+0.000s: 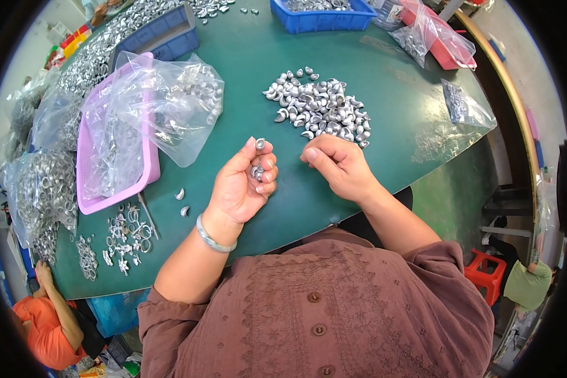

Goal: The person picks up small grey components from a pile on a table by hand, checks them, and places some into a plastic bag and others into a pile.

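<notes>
The left hand [238,188] holds silver pieces [260,144]; I cannot tell if the curled right hand [341,166], beside a pile [326,107], does.

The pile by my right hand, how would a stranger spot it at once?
Start at the green table. Just beyond the right hand lies a loose pile of silvery, curved metal pieces. Unlike the larger heap beside the left blue tray, it borders no tray.

The pieces [257,172] in the left hand [234,192] look like smooth, shiny metal, as does the pile [324,104] beyond the right hand [343,169]. Left of the hands, the bag [176,129] is glossy, crinkled plastic, the basket [151,171] smooth plastic. Below them, the shirt [359,309] is matt, textured cloth.
</notes>
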Motion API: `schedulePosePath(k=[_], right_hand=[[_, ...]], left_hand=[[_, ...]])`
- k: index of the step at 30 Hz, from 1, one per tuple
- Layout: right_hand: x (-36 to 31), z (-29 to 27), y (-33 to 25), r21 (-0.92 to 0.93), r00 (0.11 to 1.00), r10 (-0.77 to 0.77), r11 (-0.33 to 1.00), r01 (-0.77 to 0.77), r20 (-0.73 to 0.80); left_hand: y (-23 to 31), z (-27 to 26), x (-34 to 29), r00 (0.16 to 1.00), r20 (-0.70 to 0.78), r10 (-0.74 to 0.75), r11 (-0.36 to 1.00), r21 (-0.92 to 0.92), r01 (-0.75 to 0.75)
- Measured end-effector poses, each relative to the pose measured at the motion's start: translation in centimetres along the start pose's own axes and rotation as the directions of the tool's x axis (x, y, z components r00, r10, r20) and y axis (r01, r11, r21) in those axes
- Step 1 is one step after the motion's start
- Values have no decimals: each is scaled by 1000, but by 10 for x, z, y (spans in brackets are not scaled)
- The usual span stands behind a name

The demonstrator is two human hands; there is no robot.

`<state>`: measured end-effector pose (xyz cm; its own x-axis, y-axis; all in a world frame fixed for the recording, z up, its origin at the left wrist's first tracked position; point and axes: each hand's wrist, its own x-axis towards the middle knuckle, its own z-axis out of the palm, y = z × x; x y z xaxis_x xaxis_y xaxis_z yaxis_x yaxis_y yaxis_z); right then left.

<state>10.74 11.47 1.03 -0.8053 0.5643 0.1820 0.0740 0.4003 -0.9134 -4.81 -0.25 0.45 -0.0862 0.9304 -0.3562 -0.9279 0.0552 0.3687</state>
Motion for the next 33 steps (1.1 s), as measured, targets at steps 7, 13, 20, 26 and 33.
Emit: schedulePosePath(k=[7, 13, 20, 26, 33], right_hand=[[3, -2, -1, -102, 991, -130, 987, 127, -30], [28, -6, -3, -479, 923, -376, 826, 296, -78], [67, -2, 7, -802, 920, -313, 473, 365, 235], [74, 7, 9, -821, 888, -320, 367, 437, 330], [66, -1, 9, -803, 863, -359, 356, 478, 355]], left_hand=[[1, -2, 0, 1000, 21, 7, 1000, -16, -7], [1, 18, -10, 993, 27, 118, 988, 94, -120], [38, 50, -52, 976, 132, 171, 908, 362, -208], [118, 41, -72, 743, -102, 661, 715, 387, -583], [145, 21, -36, 800, -278, 532, 825, 381, -417]])
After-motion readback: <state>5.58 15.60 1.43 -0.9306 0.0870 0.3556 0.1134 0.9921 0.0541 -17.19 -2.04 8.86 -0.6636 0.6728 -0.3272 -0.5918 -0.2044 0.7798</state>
